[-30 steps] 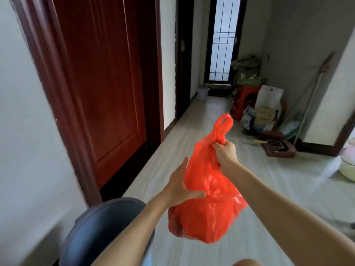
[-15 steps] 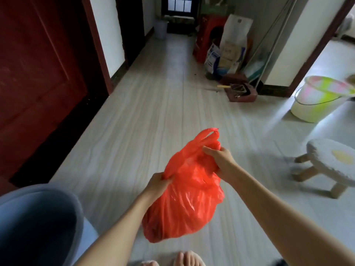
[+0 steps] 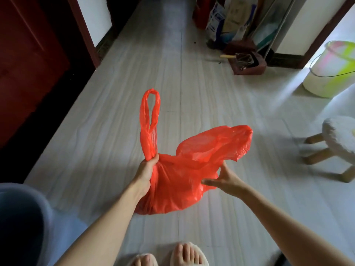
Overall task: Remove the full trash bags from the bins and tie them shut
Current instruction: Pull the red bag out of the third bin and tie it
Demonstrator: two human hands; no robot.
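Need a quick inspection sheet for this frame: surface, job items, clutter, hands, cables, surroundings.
Surface: pale tiled floor.
Job's things: orange plastic trash bag held above the floor, untied, one handle loop upright; grey bin lower left.
Clutter: white stool, pale bucket, dustpan, cartons along the far wall.
Grippers: left hand grips the loop's base; right hand holds the bag's other side.
Cables: nothing seen.
Surroundings: red-brown door.
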